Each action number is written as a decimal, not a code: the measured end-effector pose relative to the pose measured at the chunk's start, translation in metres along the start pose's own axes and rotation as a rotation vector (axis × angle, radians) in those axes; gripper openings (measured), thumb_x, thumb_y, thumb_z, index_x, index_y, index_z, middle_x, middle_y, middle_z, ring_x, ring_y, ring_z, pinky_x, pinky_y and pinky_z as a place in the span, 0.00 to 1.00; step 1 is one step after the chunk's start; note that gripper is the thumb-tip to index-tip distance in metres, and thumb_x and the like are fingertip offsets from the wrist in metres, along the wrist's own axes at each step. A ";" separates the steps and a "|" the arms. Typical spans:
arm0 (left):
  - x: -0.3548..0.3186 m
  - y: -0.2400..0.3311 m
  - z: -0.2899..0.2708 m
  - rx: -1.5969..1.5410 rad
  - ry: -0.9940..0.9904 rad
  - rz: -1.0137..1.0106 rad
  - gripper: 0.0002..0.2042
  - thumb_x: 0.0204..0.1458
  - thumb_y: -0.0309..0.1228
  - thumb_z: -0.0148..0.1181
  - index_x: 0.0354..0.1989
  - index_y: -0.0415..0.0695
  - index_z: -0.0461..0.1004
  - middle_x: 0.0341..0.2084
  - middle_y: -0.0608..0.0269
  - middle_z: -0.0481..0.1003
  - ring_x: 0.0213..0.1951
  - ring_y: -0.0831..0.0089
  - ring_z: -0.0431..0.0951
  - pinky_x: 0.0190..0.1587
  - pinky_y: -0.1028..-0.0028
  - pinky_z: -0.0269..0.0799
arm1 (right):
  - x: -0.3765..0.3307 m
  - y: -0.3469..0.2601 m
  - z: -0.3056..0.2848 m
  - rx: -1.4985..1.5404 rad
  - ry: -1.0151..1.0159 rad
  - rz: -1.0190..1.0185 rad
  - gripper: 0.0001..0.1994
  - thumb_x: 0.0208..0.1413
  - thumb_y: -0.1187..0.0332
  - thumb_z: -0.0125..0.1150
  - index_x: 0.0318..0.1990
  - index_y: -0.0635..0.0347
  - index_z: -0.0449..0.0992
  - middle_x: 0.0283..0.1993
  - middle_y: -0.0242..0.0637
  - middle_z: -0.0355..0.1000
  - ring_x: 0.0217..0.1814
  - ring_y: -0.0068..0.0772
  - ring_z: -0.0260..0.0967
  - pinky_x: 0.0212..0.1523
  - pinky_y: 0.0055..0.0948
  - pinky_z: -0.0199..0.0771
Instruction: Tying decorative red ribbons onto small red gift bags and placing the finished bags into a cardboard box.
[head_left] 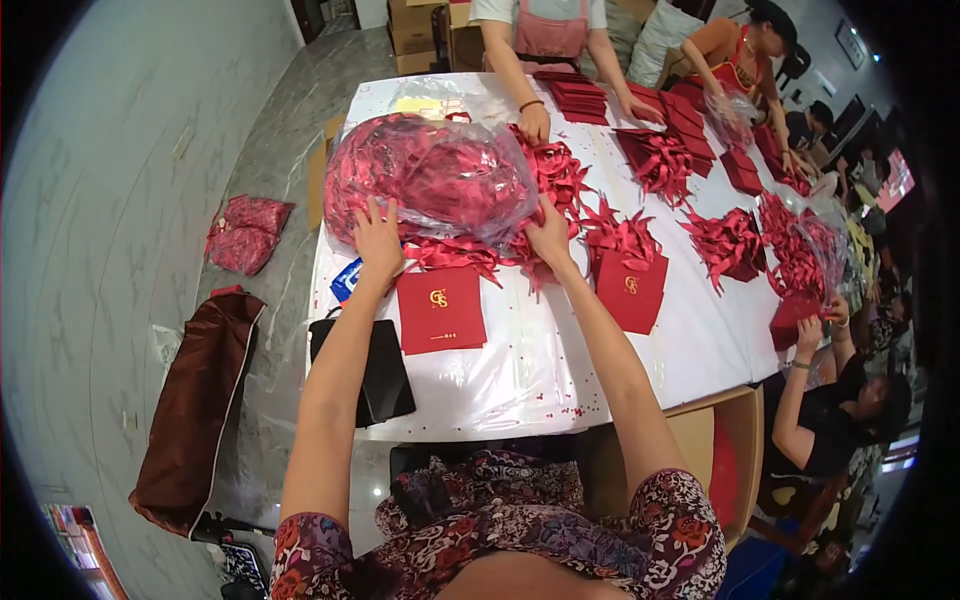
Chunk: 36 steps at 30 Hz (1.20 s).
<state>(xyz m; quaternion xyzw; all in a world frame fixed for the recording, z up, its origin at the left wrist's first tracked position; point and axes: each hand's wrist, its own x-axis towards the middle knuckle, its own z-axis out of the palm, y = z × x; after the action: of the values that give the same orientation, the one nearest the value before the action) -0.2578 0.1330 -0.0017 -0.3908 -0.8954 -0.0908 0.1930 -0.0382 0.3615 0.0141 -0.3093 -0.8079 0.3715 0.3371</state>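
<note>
Floral shirt; left fingers spread on bag; right fingers touch it, opening unclear.

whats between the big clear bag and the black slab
A blue packet lies between the big clear bag and the black slab in the head view; the left forearm crosses there too.

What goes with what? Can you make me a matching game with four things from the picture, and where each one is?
1. left hand
2. right hand
3. flat black device
4. long brown bag

A. on the grey floor
B. at the right end of the big clear plastic bag
C. lying on the white table
D. on the near left side of that plastic bag

Pairs: 1-D, 2-B, 3-C, 4-A
</note>
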 end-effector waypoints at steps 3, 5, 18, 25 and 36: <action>-0.001 0.007 -0.005 -0.013 -0.031 0.001 0.37 0.43 0.30 0.65 0.67 0.53 0.61 0.68 0.43 0.54 0.61 0.39 0.60 0.55 0.48 0.67 | -0.019 0.017 -0.019 -0.096 -0.022 -0.097 0.25 0.44 0.75 0.60 0.54 0.54 0.68 0.47 0.53 0.72 0.50 0.59 0.70 0.50 0.46 0.70; -0.002 0.013 -0.011 -0.073 -0.035 -0.046 0.37 0.43 0.33 0.67 0.66 0.51 0.61 0.67 0.43 0.55 0.61 0.39 0.59 0.58 0.46 0.63 | -0.030 0.013 -0.023 -0.166 -0.028 -0.107 0.26 0.44 0.75 0.61 0.55 0.53 0.67 0.50 0.55 0.69 0.53 0.60 0.67 0.51 0.48 0.69; -0.011 0.137 -0.045 -0.682 0.064 0.051 0.15 0.47 0.37 0.67 0.39 0.44 0.74 0.39 0.53 0.72 0.46 0.52 0.70 0.50 0.59 0.64 | -0.067 -0.017 0.001 -0.438 -0.043 -0.377 0.30 0.43 0.73 0.68 0.58 0.59 0.66 0.60 0.57 0.59 0.60 0.60 0.60 0.56 0.49 0.66; 0.021 0.066 -0.019 -0.797 0.219 -0.269 0.14 0.58 0.39 0.57 0.31 0.40 0.75 0.20 0.52 0.75 0.24 0.58 0.77 0.30 0.61 0.69 | -0.053 0.028 -0.014 -0.464 0.174 -0.184 0.22 0.44 0.82 0.58 0.51 0.64 0.66 0.49 0.54 0.62 0.50 0.59 0.64 0.48 0.51 0.68; -0.005 0.034 -0.002 -0.757 0.409 -0.279 0.14 0.50 0.28 0.65 0.38 0.38 0.66 0.26 0.53 0.74 0.33 0.60 0.76 0.37 0.64 0.71 | -0.073 -0.012 -0.007 -0.501 -0.009 -0.450 0.37 0.43 0.74 0.67 0.65 0.48 0.64 0.68 0.55 0.53 0.72 0.57 0.47 0.69 0.55 0.48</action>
<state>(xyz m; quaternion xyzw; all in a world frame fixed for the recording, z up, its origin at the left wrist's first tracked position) -0.2289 0.1522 -0.0018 -0.2835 -0.7866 -0.5125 0.1955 0.0069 0.3032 0.0046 -0.1947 -0.9236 0.0790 0.3205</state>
